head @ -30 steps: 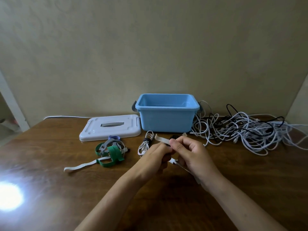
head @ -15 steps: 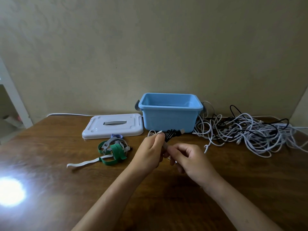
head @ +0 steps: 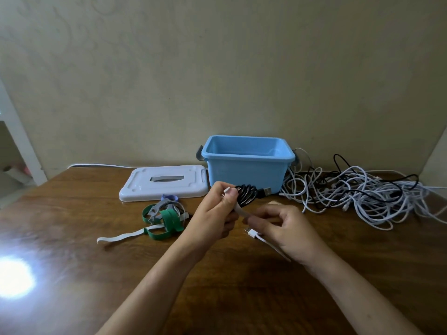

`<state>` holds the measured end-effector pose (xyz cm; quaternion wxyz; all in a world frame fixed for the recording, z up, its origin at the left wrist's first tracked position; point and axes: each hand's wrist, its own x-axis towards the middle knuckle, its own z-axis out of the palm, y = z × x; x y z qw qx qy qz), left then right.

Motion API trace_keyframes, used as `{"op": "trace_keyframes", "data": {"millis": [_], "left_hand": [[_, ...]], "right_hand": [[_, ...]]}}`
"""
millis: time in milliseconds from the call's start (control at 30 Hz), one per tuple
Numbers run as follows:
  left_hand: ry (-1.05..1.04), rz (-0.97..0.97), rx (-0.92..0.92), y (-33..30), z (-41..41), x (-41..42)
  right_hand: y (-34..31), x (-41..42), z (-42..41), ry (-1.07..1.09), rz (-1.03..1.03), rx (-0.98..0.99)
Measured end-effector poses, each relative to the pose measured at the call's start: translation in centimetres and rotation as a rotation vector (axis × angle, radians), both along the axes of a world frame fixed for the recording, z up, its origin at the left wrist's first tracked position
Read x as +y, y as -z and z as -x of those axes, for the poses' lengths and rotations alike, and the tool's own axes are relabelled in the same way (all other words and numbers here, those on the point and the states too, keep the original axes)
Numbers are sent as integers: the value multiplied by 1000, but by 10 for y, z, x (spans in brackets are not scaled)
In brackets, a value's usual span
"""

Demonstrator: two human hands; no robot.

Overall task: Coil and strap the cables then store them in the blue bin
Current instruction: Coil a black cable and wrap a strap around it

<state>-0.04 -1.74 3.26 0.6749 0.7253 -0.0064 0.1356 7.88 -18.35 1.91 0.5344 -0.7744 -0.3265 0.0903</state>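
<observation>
The left hand (head: 212, 213) grips a coiled black cable (head: 246, 195), thumb pressed over a pale strap (head: 239, 210) that crosses the coil. The cable's plug (head: 266, 191) points toward three o'clock, in front of the blue bin (head: 246, 170). The right hand (head: 287, 228) pinches the strap's lower end with curled fingers; a white strip with a small plug-like end (head: 251, 232) shows under its palm. At eleven o'clock from the hands lies the white lid (head: 164, 183), touching the bin's left side. At nine o'clock sits a heap of green and grey straps (head: 164, 217), one pale strap trailing toward eight. At two o'clock a tangle of white and black cables (head: 358, 194) spreads over the table (head: 72, 274), beginning just beside the bin.
</observation>
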Motion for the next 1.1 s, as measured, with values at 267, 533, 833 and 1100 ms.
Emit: {"op": "trace_keyframes", "data": {"millis": [267,533,833,1100], "left_hand": [[140,-88,9,-2,1,-9],[114,-362,-18,3,0,-15],[78,-547,29,8,-6,-16],[66,-374,90,15,-10,-12]], "right_hand": [[-12,-21,-13,-12,115,-101],[-24,-36,-18,-104,76,163],[-20,-26,-9,-14,-32,219],[-9,-21,-7,10,-31,295]]}}
